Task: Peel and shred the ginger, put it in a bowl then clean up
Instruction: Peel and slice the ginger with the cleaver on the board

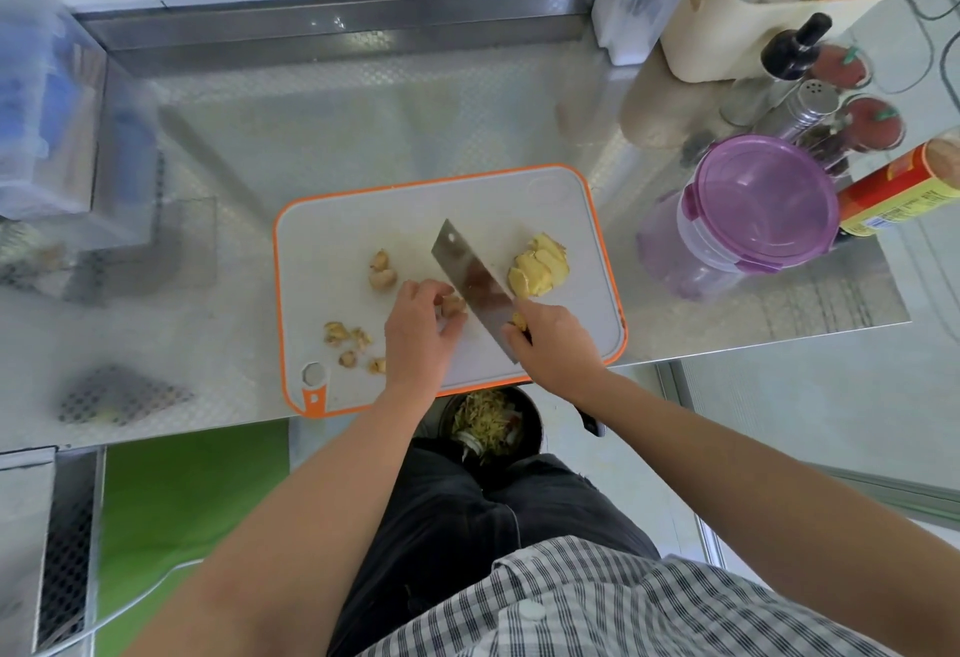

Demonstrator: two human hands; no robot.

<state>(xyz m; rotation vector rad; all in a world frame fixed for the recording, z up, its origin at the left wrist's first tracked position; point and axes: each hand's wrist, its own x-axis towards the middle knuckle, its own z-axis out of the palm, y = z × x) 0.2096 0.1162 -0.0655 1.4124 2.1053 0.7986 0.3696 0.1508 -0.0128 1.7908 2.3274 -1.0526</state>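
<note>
Gripping one cleaver (475, 287) in our right hand (558, 339), we hold one ginger piece (453, 304) under our left hand's (418, 331) curled fingers; one peeled lump (537, 267) lies near the cutting board's (332, 241) right edge.

Peeled ginger (537, 267) on cutting board (332, 235)

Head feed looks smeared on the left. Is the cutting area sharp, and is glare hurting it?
Head view, centre: white orange-rimmed cutting board, steel cleaver and peeled yellow ginger chunk are sharp. Head view, left: clear plastic box is blurred. Head view, steel counter: pale reflections, no washout on the board.
</note>
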